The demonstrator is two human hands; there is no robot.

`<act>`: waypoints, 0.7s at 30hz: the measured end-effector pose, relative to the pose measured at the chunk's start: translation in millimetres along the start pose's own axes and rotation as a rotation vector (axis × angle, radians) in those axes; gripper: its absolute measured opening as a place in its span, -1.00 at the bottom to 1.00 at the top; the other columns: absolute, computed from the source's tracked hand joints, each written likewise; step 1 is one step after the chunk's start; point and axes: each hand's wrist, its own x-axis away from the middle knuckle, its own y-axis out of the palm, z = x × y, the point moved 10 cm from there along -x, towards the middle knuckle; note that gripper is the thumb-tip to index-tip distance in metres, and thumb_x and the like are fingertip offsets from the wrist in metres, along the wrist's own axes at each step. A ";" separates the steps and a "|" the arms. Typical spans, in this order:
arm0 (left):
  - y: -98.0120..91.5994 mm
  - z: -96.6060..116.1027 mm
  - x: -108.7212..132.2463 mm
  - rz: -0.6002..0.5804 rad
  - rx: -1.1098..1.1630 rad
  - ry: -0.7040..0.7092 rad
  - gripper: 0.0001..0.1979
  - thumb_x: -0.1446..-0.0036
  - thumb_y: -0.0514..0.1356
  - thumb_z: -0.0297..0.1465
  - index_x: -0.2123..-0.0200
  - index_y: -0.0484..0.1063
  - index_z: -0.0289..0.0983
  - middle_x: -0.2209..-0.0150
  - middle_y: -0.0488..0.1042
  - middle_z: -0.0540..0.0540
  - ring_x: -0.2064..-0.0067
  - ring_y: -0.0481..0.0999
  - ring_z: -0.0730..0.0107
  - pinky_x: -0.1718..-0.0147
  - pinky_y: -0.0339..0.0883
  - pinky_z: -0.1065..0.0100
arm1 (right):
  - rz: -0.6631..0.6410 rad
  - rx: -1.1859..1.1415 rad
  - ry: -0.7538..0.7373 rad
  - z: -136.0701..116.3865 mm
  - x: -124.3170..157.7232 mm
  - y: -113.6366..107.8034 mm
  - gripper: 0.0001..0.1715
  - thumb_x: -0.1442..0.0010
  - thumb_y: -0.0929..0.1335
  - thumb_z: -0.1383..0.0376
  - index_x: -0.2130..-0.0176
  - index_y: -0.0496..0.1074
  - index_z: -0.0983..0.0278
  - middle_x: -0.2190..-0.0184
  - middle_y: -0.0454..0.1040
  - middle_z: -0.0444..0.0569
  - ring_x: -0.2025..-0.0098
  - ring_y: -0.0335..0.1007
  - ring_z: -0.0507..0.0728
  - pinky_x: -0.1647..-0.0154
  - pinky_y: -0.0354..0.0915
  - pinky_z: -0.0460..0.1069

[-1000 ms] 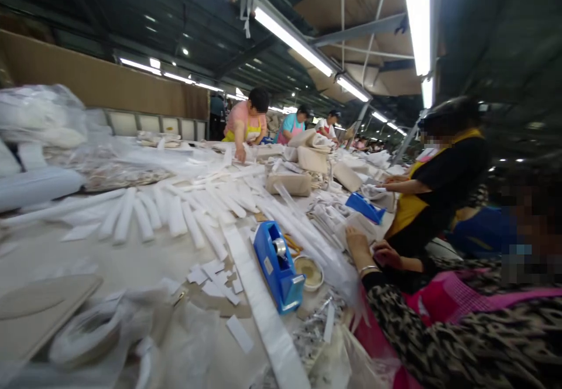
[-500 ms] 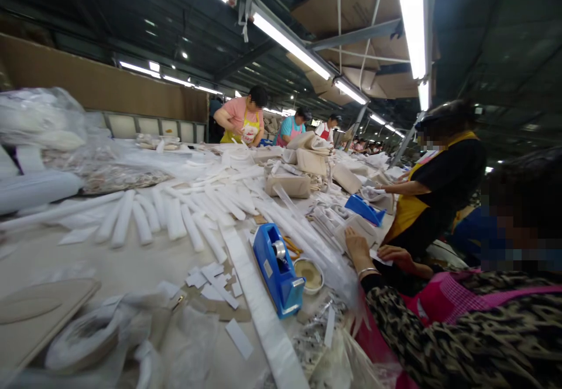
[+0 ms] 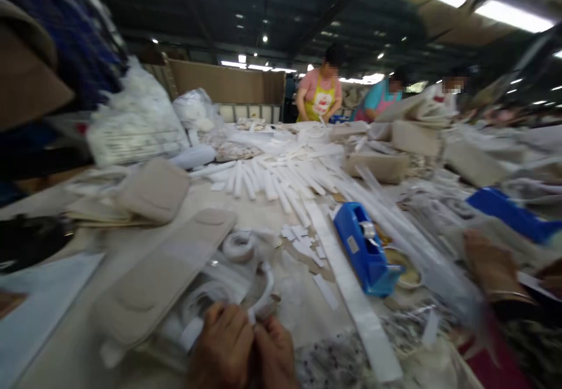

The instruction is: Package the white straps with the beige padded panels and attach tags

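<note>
My left hand and my right hand meet at the bottom edge, fingers closed and pressed together. Their fingertips pinch something small and dark that I cannot make out. A curved white strip runs down to the fingertips. Just beyond the hands lie white tape rolls in clear plastic. A long beige padded panel lies to the left of them. The picture is smeared by motion.
A blue tape dispenser stands right of centre beside a long white strip and a small bowl. A co-worker's hand with a bracelet rests at right. White rolled pieces, beige pouches and bags cover the table; people work opposite.
The view has swung left and down. My two hands, unseen before, now show at the bottom edge, pinched together by the tape rolls.
</note>
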 end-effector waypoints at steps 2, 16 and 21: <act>-0.4 -0.4 -1.2 0.004 0.016 -0.018 -0.67 -0.18 -0.13 -0.56 0.53 0.30 -0.26 0.50 0.38 -0.08 0.36 0.35 0.25 0.19 0.10 0.16 | 0.068 -0.156 0.047 41.8 7.1 32.1 -0.64 0.09 0.47 0.08 0.49 0.36 0.28 0.60 0.42 -0.23 0.48 0.36 0.02 0.40 0.28 -0.08; -1.7 7.6 8.6 -0.011 -0.036 0.107 -0.70 -0.11 -0.06 -0.46 0.24 0.44 -0.33 0.22 0.47 -0.21 0.14 0.34 0.14 0.07 0.07 0.10 | 0.138 -0.245 0.034 48.8 7.5 38.1 -0.54 0.08 0.47 -0.02 0.47 0.30 0.26 0.77 0.32 -0.26 0.78 0.11 -0.06 0.75 0.00 -0.16; 2.5 -13.8 -12.8 -0.265 0.192 -0.134 -0.79 -0.06 -0.04 -0.55 0.45 0.36 -0.26 0.41 0.43 -0.06 0.34 0.36 0.28 0.27 0.09 0.18 | 0.217 -0.193 0.043 39.6 9.4 39.3 -0.43 0.21 0.48 -0.13 0.51 0.27 0.24 0.84 0.24 -0.31 0.83 0.05 -0.09 0.81 -0.03 -0.18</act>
